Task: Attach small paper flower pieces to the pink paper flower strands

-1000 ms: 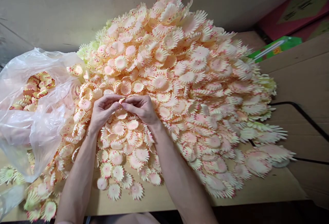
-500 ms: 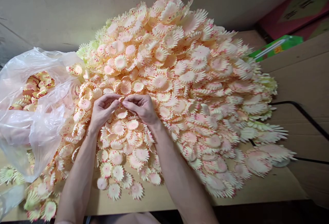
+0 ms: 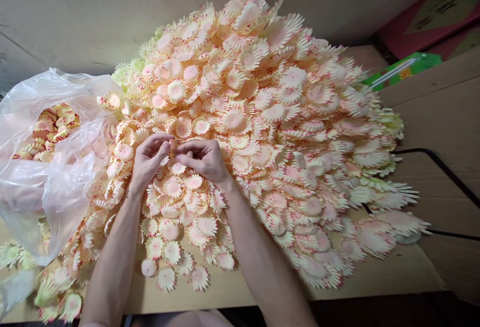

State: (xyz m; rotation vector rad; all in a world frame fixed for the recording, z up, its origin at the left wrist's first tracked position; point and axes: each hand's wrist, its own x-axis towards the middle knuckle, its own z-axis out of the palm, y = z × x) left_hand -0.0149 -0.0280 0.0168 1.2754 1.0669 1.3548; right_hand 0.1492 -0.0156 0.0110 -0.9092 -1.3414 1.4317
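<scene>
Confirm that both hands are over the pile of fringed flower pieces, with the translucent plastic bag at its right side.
Wrong side: the head view shows the translucent plastic bag left of the flower pile. The left hand and right hand are over the pile.

Left hand and right hand close together, fingers curled, forearms angled inward.

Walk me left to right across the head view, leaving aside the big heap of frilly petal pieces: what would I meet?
Translucent plastic bag → the person's left hand → the person's right hand → green packet.
</scene>
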